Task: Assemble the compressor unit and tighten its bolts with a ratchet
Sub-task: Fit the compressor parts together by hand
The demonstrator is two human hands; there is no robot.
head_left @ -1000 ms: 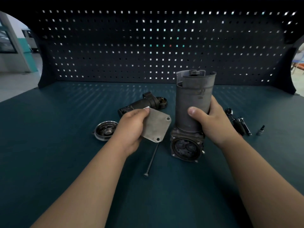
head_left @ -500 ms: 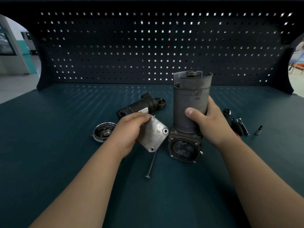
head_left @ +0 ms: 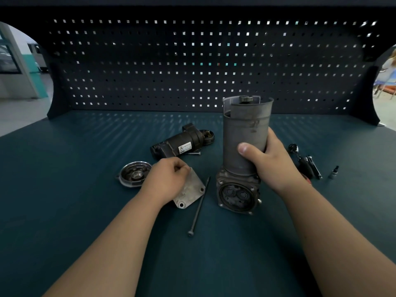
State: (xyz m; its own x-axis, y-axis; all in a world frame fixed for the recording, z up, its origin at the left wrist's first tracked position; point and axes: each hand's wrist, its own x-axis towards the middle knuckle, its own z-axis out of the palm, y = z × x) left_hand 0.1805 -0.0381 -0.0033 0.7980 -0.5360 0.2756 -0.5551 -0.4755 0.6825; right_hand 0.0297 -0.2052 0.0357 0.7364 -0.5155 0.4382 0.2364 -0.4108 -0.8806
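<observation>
My right hand (head_left: 270, 163) grips the grey compressor cylinder (head_left: 244, 129), which stands upright on the bench with its dark square housing (head_left: 237, 194) at the bottom facing me. My left hand (head_left: 165, 181) pinches the far corner of the flat metal cover plate (head_left: 190, 194), which lies low on the bench left of the housing. A long bolt (head_left: 199, 206) lies between the plate and the housing. The ratchet (head_left: 304, 161) lies to the right of my right hand.
A black motor (head_left: 177, 144) lies behind the plate with a short bolt (head_left: 194, 153) beside it. A round end cap (head_left: 134, 173) sits left of my left hand. A small socket bit (head_left: 334, 172) stands right of the ratchet. A pegboard (head_left: 192, 67) walls the back.
My left hand has lowered the cover plate from beside the cylinder down and left onto the bench. My right hand and the cylinder have stayed in place.
</observation>
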